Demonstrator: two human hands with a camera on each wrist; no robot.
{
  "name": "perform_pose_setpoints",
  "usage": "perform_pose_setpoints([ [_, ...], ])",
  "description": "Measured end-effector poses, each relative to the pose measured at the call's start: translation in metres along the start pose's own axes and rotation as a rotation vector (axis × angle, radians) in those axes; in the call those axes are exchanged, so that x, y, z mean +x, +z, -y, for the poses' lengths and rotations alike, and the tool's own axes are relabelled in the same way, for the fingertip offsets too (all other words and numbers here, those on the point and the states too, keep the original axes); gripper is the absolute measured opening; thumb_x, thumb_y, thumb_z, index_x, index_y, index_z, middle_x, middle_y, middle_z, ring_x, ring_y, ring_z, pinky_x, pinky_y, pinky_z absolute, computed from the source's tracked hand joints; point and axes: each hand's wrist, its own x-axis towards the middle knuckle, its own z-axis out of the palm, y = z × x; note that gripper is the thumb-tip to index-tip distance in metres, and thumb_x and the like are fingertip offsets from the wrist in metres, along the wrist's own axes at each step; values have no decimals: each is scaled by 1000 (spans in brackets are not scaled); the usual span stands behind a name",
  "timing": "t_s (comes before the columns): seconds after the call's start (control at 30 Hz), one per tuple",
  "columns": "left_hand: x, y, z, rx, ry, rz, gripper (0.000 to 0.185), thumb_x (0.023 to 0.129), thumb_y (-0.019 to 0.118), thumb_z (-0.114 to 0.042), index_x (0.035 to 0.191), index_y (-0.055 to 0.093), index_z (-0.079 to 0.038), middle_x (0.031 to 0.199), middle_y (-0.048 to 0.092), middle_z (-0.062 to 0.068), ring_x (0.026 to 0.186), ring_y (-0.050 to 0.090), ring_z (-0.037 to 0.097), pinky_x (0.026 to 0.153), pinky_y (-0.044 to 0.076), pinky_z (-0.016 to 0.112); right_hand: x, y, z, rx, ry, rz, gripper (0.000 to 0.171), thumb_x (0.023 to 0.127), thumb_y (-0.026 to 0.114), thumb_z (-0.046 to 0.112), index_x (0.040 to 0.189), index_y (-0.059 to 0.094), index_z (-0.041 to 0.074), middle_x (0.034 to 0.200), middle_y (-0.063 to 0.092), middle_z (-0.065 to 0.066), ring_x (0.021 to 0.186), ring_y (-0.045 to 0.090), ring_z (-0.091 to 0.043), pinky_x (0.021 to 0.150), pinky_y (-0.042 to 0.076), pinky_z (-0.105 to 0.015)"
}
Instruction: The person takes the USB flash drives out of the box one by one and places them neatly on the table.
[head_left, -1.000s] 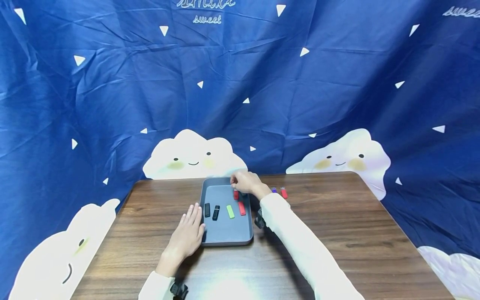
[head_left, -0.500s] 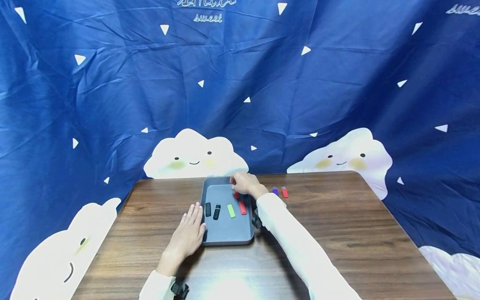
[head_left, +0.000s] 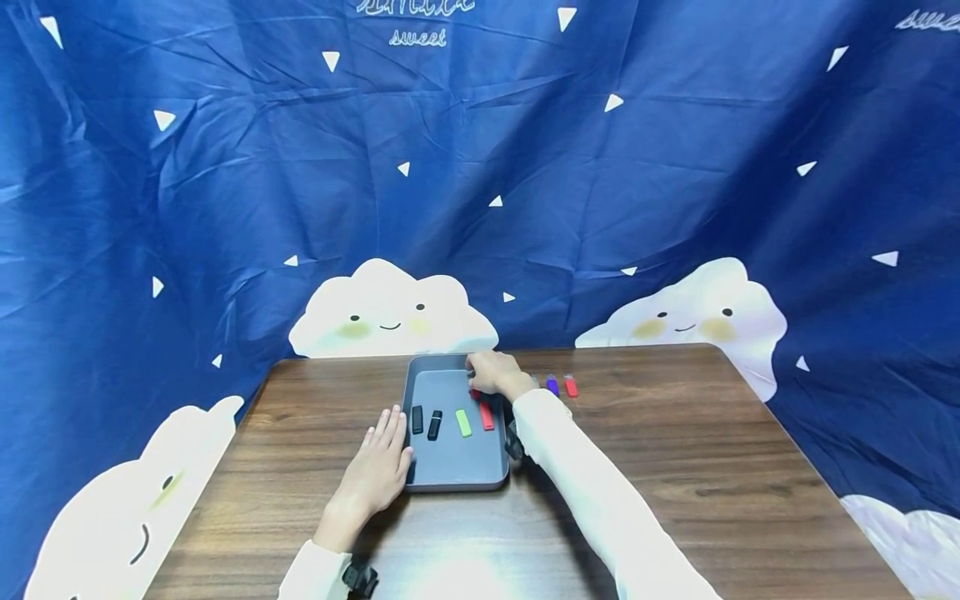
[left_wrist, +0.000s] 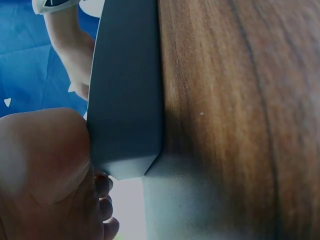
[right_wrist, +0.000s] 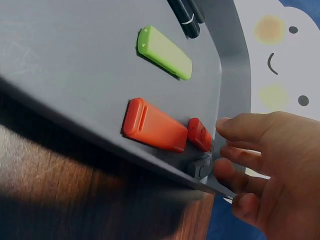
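A grey tray (head_left: 455,473) lies mid-table. It holds two black sticks (head_left: 417,419), a green stick (head_left: 463,422) and a red stick (head_left: 487,415). My right hand (head_left: 491,373) reaches over the tray's far right corner. In the right wrist view its curled fingers (right_wrist: 235,150) pinch the grey end of a small red stick (right_wrist: 200,134), which lies on the tray floor behind the red stick (right_wrist: 154,126). My left hand (head_left: 378,467) lies flat on the table with its fingers straight, against the tray's left wall (left_wrist: 125,100).
A purple stick (head_left: 552,385) and another red stick (head_left: 571,386) lie on the wooden table (head_left: 675,467) right of the tray. A blue cloth backdrop with white clouds (head_left: 390,312) hangs behind and beside the table.
My right hand has lowered the small red stick onto the tray floor, just behind the red stick. The left hand has stayed put.
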Motion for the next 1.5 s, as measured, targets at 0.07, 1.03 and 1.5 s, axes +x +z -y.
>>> perform_pose_setpoints([
  [0.07, 0, 1, 1, 4, -1, 1, 59, 111, 45, -19, 161, 34, 11, 172, 30, 29, 160, 28, 47, 129, 29, 65, -1, 0, 0, -5, 1, 10, 39, 100, 73, 23, 137, 69, 9, 131, 73, -6, 113, 69, -25, 104, 57, -47],
  [1.03, 0, -4, -2, -30, -16, 26, 60, 110, 47, -16, 161, 33, 12, 171, 29, 30, 160, 28, 49, 129, 29, 65, -1, 6, -3, -127, -11, 48, 37, 89, 85, 35, 117, 73, 13, 113, 64, -3, 95, 58, -20, 89, 56, -42],
  [1.5, -1, -6, -6, 6, -43, 61, 59, 113, 46, -21, 162, 32, 10, 173, 27, 28, 162, 25, 45, 131, 28, 62, -3, 7, -5, -107, -31, 37, 39, 89, 83, 27, 123, 70, 12, 116, 63, -5, 95, 59, -22, 88, 57, -43],
])
